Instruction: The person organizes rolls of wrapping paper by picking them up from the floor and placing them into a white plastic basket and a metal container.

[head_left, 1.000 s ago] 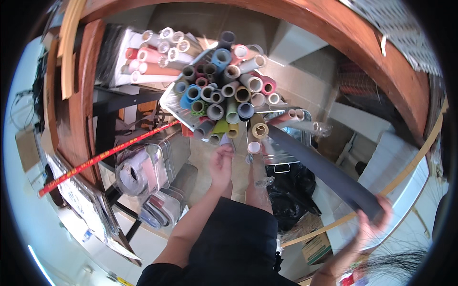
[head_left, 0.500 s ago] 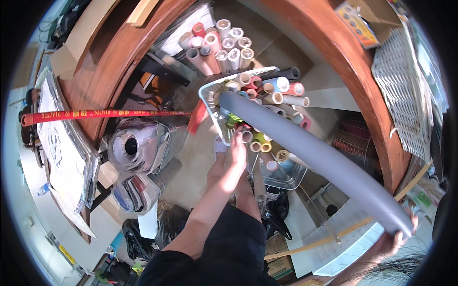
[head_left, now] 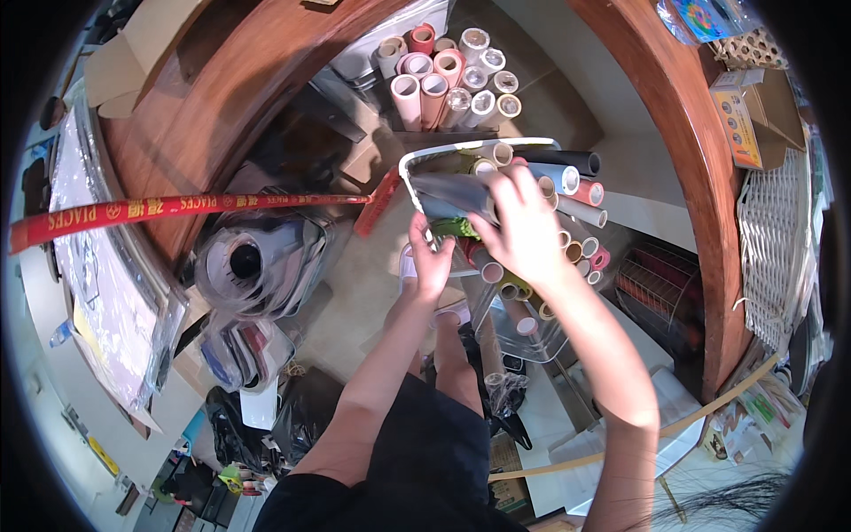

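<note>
A plastic basket [head_left: 404,168] with a white rim stands below me, packed with rolls in many colours. My right hand [head_left: 529,232] reaches over it and is closed around the end of a smooth grey roll [head_left: 450,191], which is blurred and leans inside the basket's left part. At the basket's near left corner is my left hand [head_left: 429,266], thumb and fingers apart with nothing between them. It is close beside the rim; whether it touches, I cannot tell. A bright green roll [head_left: 454,228] lies between the two hands.
Behind the basket stands a cluster of pink and clear-wrapped rolls [head_left: 434,89]. A red-handled broom [head_left: 177,206] crosses from the left. Curved wooden counter edges [head_left: 678,124] flank both sides. A clear bin [head_left: 253,257] with wrapped goods sits at left, a wire rack [head_left: 660,282] at right.
The long grey roll no longer stretches out to the lower right. My right hand has come in from there to above the basket. My left hand has shifted slightly left, fingers spread.
</note>
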The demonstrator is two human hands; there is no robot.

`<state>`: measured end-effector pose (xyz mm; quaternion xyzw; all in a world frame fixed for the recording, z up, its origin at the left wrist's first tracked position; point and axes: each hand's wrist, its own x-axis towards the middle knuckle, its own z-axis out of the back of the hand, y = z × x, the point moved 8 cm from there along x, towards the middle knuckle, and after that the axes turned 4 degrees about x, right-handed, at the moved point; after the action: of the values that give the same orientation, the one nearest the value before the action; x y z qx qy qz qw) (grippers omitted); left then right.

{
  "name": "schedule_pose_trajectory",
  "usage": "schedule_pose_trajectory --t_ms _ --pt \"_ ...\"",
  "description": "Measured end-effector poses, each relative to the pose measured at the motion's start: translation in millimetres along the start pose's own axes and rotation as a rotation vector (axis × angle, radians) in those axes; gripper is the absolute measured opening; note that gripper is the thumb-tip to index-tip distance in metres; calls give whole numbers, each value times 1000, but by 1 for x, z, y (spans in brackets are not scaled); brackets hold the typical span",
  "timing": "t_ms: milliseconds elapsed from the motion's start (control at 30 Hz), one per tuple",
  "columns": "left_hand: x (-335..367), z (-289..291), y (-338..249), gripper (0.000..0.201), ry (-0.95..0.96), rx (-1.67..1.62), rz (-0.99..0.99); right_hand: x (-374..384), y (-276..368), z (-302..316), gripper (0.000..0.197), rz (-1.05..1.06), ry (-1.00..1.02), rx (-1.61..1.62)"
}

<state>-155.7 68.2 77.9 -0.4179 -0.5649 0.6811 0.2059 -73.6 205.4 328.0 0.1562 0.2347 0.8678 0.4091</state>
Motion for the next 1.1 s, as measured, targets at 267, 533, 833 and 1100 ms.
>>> schedule_pose_trajectory --t_ms 267,533,833,1100 --pt "87 -4 -41 81 23 283 -326 42 -41 -160 59 -181 231 -247" --pt "97 -29 -100 59 159 509 -547 30 -118 -49 53 -45 -227 143" --pt "72 -57 -94 52 61 322 -507 -46 -293 -52 56 -818 -146 902" --pt "87 -21 -79 65 152 159 -365 16 -161 -119 56 -447 11 234"
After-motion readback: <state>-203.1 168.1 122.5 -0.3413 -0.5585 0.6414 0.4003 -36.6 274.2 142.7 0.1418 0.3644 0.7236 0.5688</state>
